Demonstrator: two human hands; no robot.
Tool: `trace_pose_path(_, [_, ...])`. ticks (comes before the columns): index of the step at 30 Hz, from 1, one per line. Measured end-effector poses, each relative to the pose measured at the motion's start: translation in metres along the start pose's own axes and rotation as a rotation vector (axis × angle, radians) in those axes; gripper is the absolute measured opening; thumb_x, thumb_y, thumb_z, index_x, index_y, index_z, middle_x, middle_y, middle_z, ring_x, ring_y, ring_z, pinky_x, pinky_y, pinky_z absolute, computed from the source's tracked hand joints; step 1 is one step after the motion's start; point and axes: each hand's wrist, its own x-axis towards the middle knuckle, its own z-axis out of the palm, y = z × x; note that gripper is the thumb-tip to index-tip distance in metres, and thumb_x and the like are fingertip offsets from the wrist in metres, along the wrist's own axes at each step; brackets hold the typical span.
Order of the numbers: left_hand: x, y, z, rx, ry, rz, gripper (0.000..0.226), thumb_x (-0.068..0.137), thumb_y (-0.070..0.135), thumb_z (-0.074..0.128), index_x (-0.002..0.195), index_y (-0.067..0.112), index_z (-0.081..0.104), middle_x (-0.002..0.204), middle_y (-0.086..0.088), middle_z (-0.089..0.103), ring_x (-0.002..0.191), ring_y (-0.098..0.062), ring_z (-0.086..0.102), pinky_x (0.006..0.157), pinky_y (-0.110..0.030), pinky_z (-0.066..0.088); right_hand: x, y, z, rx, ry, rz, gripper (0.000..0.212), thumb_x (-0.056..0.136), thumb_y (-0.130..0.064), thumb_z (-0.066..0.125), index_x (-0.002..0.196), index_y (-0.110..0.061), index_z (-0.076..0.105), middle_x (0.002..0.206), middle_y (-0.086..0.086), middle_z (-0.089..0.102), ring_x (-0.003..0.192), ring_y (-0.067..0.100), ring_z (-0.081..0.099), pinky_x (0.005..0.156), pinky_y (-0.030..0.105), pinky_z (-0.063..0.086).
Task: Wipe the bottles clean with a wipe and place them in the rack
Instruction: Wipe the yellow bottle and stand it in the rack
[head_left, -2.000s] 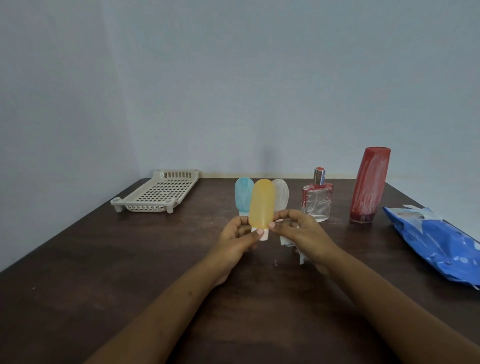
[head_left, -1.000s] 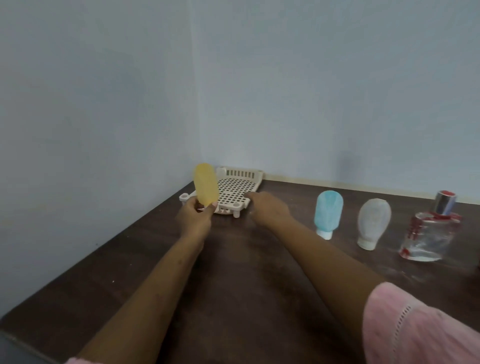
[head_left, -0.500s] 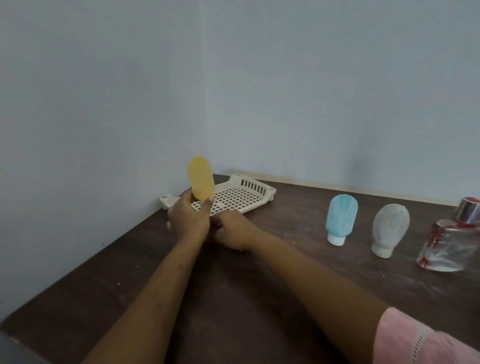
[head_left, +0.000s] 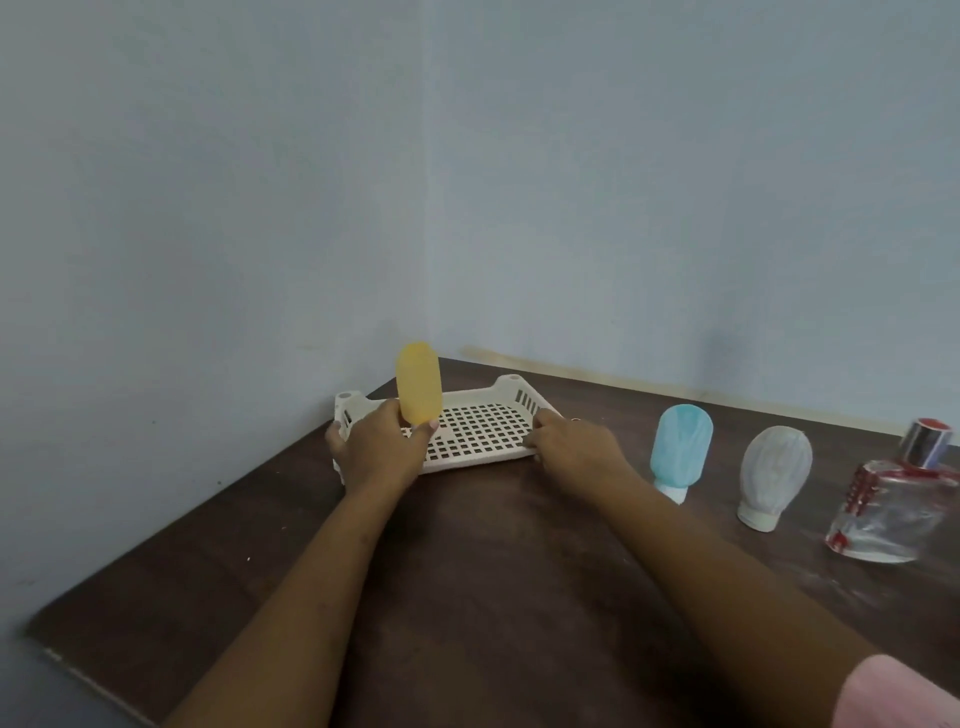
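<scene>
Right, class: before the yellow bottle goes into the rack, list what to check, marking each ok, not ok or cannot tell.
1. Left grip holds yellow bottle by its lower end: ok.
2. Right grip holds the rack at its near right corner: ok.
3. Visible rack floor bare: ok.
4. Yellow bottle wiped clean: cannot tell.
5. Blue bottle and white bottle stand apart from rack: ok.

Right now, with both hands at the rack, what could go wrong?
1. The left hand holds the yellow bottle by its lower end only while also touching the rack; it may slip.
2. The right hand grips the rack, and its forearm lies close to the blue bottle, which stands on its narrow cap and could tip.
</scene>
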Motion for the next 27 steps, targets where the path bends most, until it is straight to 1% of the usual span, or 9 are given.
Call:
trace_pose_path(5, [0.012, -0.024, -0.026, 0.078, -0.233, 0.036, 0.048, 0.089, 0.053, 0.059, 0.13, 0.029, 0.055, 0.131, 0.004, 0.06, 0.127, -0.021, 0.048, 0.104, -0.038, 0.022, -0.027, -0.007, -0.005, 0.004, 0.037, -0.056, 0.03, 0.095, -0.021, 0.046, 0.121, -0.031, 0.059, 0.119, -0.001, 0.053, 0.103, 0.024, 0.058, 0.075, 0.037, 0.05])
trace_pose_path(7, [0.016, -0.04, -0.036, 0.129, -0.334, 0.05, 0.051, 0.087, 0.052, 0.062, 0.132, 0.028, 0.054, 0.14, 0.002, 0.052, 0.132, -0.023, 0.042, 0.109, -0.043, 0.025, -0.043, -0.011, -0.012, -0.003, 0.03, -0.074, 0.031, 0.095, -0.022, 0.047, 0.123, -0.031, 0.057, 0.119, 0.0, 0.053, 0.103, 0.023, 0.058, 0.075, 0.036, 0.05])
trace_pose_path(9, [0.02, -0.056, -0.042, 0.083, -0.437, 0.067, 0.052, 0.086, 0.044, 0.067, 0.131, 0.021, 0.057, 0.147, -0.002, 0.042, 0.135, -0.026, 0.032, 0.113, -0.044, 0.026, -0.061, -0.018, -0.019, 0.017, 0.017, -0.083, 0.03, 0.096, -0.024, 0.047, 0.124, -0.03, 0.055, 0.121, 0.0, 0.052, 0.104, 0.022, 0.058, 0.073, 0.034, 0.049])
trace_pose_path(12, [0.02, -0.07, -0.049, 0.061, -0.457, 0.082, 0.053, 0.086, 0.038, 0.07, 0.133, 0.017, 0.058, 0.15, -0.004, 0.032, 0.14, -0.027, 0.021, 0.117, -0.041, 0.019, -0.087, -0.029, -0.026, 0.036, 0.021, -0.092, 0.029, 0.096, -0.025, 0.046, 0.124, -0.028, 0.054, 0.12, -0.001, 0.053, 0.102, 0.021, 0.059, 0.07, 0.034, 0.048])
trace_pose_path(15, [0.02, -0.074, -0.052, 0.007, -0.509, 0.048, 0.049, 0.087, 0.036, 0.07, 0.13, 0.015, 0.06, 0.148, -0.004, 0.033, 0.138, -0.026, 0.027, 0.117, -0.043, 0.023, -0.109, -0.039, -0.032, 0.069, 0.063, -0.094, 0.027, 0.095, -0.023, 0.042, 0.118, -0.028, 0.055, 0.115, -0.004, 0.056, 0.099, 0.02, 0.059, 0.069, 0.032, 0.045])
trace_pose_path(19, [0.026, -0.073, -0.052, -0.093, -0.586, 0.075, 0.054, 0.076, 0.039, 0.071, 0.12, 0.008, 0.066, 0.131, -0.01, 0.055, 0.114, -0.026, 0.056, 0.104, -0.049, 0.042, -0.127, -0.048, -0.037, 0.082, 0.095, -0.131, 0.026, 0.095, -0.022, 0.042, 0.117, -0.029, 0.054, 0.111, -0.005, 0.056, 0.096, 0.02, 0.059, 0.064, 0.031, 0.042])
trace_pose_path(21, [0.035, -0.084, -0.044, -0.078, -0.599, 0.072, 0.054, 0.077, 0.04, 0.07, 0.121, 0.009, 0.065, 0.128, -0.01, 0.058, 0.111, -0.027, 0.058, 0.101, -0.05, 0.045, -0.131, -0.049, -0.036, 0.097, 0.113, -0.133, 0.028, 0.095, -0.022, 0.043, 0.12, -0.03, 0.052, 0.113, -0.006, 0.056, 0.097, 0.019, 0.059, 0.064, 0.03, 0.042])
trace_pose_path(23, [0.039, -0.088, -0.042, -0.072, -0.599, 0.073, 0.066, 0.069, 0.051, 0.066, 0.124, 0.014, 0.063, 0.13, -0.007, 0.056, 0.113, -0.026, 0.056, 0.102, -0.05, 0.044, -0.132, -0.047, -0.034, 0.119, 0.117, -0.115, 0.03, 0.096, -0.023, 0.041, 0.123, -0.032, 0.051, 0.116, -0.008, 0.055, 0.098, 0.018, 0.059, 0.066, 0.03, 0.045])
trace_pose_path(27, [0.034, -0.082, -0.048, -0.091, -0.626, 0.051, 0.058, 0.072, 0.044, 0.071, 0.122, 0.015, 0.061, 0.131, -0.006, 0.054, 0.112, -0.025, 0.056, 0.101, -0.048, 0.045, -0.131, -0.046, -0.032, 0.137, 0.108, -0.096, 0.032, 0.097, -0.024, 0.041, 0.125, -0.034, 0.05, 0.118, -0.008, 0.055, 0.101, 0.018, 0.058, 0.069, 0.031, 0.046])
